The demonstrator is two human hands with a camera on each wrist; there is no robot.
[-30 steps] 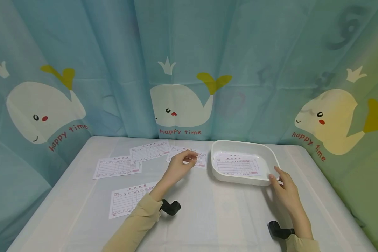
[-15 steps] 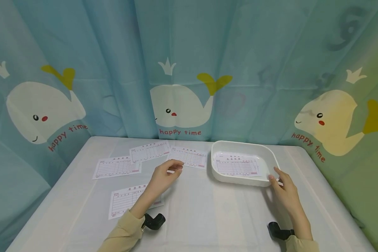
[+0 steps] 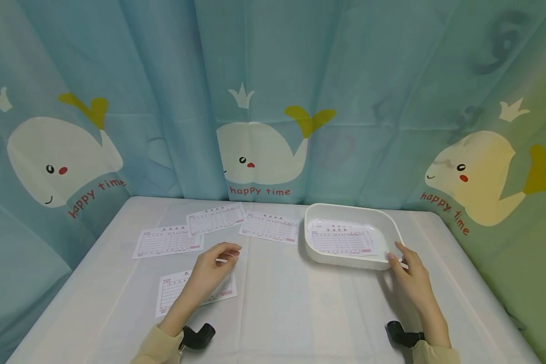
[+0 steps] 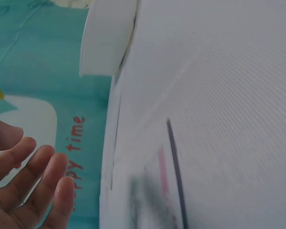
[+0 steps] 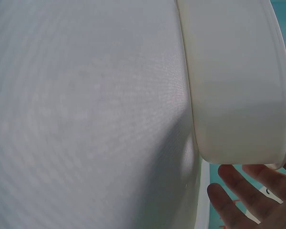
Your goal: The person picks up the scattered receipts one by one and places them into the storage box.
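In the head view the left hand [image 3: 211, 270] hovers over a printed slip [image 3: 173, 288] near the front left, its fingers relaxed and holding nothing. The left wrist view shows that hand [image 4: 31, 186] with its fingers spread apart. At the right, the right hand [image 3: 413, 278] grips the near right corner of a white tray [image 3: 346, 260], thumb on the rim. A few overlapping slips [image 3: 341, 241] lie inside the tray. In the right wrist view, fingers of the right hand [image 5: 257, 195] lie against the end of the tray [image 5: 243, 95].
Three more slips lie toward the back: one at the left [image 3: 166, 242], one in the middle [image 3: 216, 219], one [image 3: 270, 227] left of the tray. A pale cloth covers the table [image 3: 300, 313]. Behind it hangs a blue-green curtain [image 3: 368, 101] with whale prints.
The left hand has moved left and toward the front, from the slip beside the tray to above the front left slip. The right hand and the tray have barely moved.
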